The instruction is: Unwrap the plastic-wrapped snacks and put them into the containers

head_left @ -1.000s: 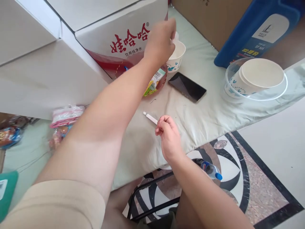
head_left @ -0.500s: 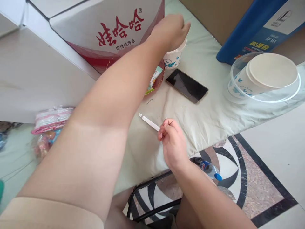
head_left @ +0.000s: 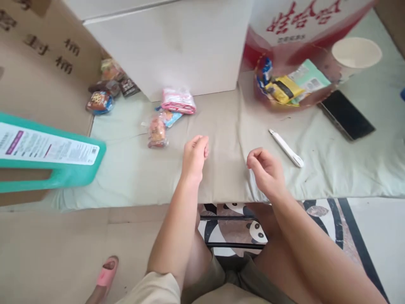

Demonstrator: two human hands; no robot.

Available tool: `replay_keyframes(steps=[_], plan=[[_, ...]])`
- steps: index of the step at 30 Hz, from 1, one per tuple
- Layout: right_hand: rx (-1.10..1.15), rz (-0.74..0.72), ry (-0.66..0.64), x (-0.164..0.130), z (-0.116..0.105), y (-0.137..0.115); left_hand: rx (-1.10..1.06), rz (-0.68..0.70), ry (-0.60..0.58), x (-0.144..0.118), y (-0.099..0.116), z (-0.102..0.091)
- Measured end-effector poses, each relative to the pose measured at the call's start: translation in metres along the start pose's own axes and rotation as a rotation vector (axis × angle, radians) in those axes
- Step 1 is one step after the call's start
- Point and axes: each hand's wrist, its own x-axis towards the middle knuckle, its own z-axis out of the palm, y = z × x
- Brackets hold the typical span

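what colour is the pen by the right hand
White, lying on the pale cloth just past the right hand; the pen shows in the head view.

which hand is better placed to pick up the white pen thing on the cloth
Right, probably. The right hand hangs loosely curled just beside the white pen-like stick, which lies free on the cloth. The left hand is farther off, and would have to cross past the right.

We see the pen (head_left: 286, 148) lying right of both hands on the mat (head_left: 126, 169). The phone (head_left: 347, 114) lies farther right, the snack packets (head_left: 167, 116) left.
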Motion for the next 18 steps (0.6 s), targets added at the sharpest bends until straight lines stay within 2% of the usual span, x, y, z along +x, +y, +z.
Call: replay_keyframes(steps=[2, 5, 9, 11, 14, 16, 18], plan=[[-0.075, -0.073, -0.09, 0.004, 0.026, -0.004, -0.206, -0.049, 0.069, 0.004, 0.0, -0.014], [-0.179, -0.169, -0.113, 0.034, 0.07, -0.011, -0.382, -0.125, 0.041, 0.01, 0.005, -0.027], [-0.44, -0.359, -0.112, 0.112, 0.129, -0.015, -0.476, -0.318, 0.005, 0.014, 0.006, -0.037], [-0.559, -0.435, -0.122, 0.154, 0.151, -0.013, -0.517, -0.354, -0.014, 0.015, 0.006, -0.039], [-0.698, -0.476, -0.183, 0.196, 0.171, -0.006, -0.559, -0.312, -0.029, 0.015, 0.008, -0.04], [-0.779, -0.483, -0.228, 0.206, 0.174, -0.004, -0.572, -0.292, -0.012, 0.013, 0.01, -0.04], [-0.818, -0.506, -0.228, 0.205, 0.168, -0.006, -0.572, -0.284, -0.019, 0.011, 0.011, -0.04]])
